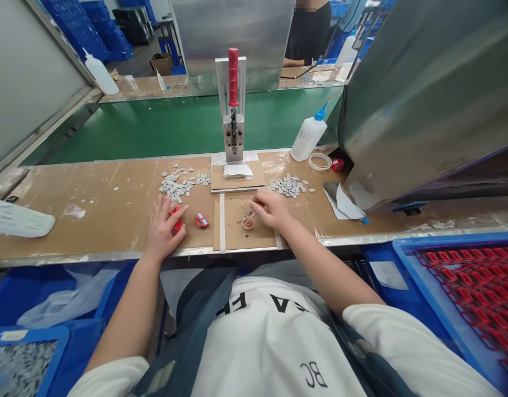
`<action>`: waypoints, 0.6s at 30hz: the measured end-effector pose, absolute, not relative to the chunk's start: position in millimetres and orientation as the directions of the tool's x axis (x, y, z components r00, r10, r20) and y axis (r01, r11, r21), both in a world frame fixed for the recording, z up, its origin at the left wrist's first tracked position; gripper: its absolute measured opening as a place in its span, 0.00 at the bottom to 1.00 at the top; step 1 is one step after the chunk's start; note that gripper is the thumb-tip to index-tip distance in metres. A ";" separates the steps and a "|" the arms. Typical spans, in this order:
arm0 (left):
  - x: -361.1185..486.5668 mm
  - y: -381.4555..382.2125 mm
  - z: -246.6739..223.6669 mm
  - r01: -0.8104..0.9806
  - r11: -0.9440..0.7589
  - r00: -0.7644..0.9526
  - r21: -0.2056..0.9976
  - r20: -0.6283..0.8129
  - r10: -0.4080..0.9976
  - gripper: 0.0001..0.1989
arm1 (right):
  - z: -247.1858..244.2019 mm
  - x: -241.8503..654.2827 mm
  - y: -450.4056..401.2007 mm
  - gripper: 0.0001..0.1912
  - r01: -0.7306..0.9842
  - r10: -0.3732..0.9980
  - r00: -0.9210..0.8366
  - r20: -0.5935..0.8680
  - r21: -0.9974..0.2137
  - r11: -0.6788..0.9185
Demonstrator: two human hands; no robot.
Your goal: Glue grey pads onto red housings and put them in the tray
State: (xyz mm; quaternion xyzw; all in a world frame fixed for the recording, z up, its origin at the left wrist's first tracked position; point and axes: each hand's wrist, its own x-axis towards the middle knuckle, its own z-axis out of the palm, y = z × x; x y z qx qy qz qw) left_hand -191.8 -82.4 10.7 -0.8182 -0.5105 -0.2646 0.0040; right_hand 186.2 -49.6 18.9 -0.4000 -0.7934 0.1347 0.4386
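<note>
My left hand (165, 226) rests on the worktop, index finger and thumb bent around a small red toy car (176, 226), which they partly cover. Just right of it lies another small red toy car (201, 220) with pale blue windows. My right hand (272, 209) pinches a thin stick (251, 215), its lower end at a small round cup (247, 223) with reddish-brown contents. The cup sits on a cardboard sheet (233, 238) crossed by white tape. Small grey pieces lie in one pile (177, 184) beyond my left hand and another pile (290, 186) beyond my right.
A toggle press (234, 132) with a red handle stands ahead. At right are a squeeze bottle (309, 138), a tape roll (319, 161) and folded paper (347, 203). A blue crate (406, 259) holds red parts. Behind the green belt (154, 129) stands a person (309, 36).
</note>
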 end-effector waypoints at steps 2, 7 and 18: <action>-189.8 -84.9 13.1 0.822 -0.518 0.329 0.235 0.546 0.770 0.20 | 9.9 193.8 -47.4 0.21 0.548 0.796 -0.386 0.466 -0.577 0.605; -148.9 -108.5 13.5 0.765 -0.605 0.210 0.222 0.802 0.559 0.05 | 1.7 189.8 -51.1 0.20 0.593 0.797 -0.488 0.356 -0.536 0.601; -57.6 -106.4 -8.4 0.458 -0.220 0.107 0.862 0.192 0.976 0.23 | 3.2 194.2 -49.8 0.19 0.464 0.736 -0.519 0.435 -0.580 0.669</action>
